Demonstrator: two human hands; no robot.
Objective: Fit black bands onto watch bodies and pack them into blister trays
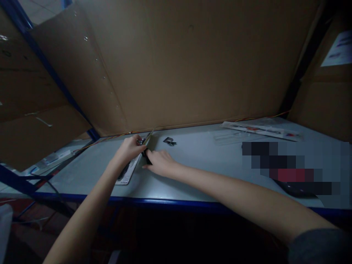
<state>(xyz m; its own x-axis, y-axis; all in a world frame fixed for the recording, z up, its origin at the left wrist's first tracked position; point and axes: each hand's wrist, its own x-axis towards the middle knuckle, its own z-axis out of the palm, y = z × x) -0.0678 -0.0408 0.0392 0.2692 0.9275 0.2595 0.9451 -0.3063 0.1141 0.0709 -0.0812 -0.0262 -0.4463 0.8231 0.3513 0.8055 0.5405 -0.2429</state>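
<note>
A blister pack (127,177) with a white printed backing card and something dark on it lies on the table toward the left, partly under my hands. Its far end tilts up as a thin, pale flap (150,138). My left hand (131,147) pinches at that end, fingers closed beside a small shiny metal part (140,141). From the right, my right hand (162,162) reaches in with fingers curled on a small black piece (147,157) between the hands; its kind is unclear. Just beyond lie a dark square piece (168,140) and small metal bits (172,143).
A long clear plastic package (258,129) lies at the back right. A dark rounded object (295,190) sits at the right, partly pixelated. Tall cardboard (192,66) walls the back, with thin wires along its foot. A blue edge (165,204) runs along the table's front.
</note>
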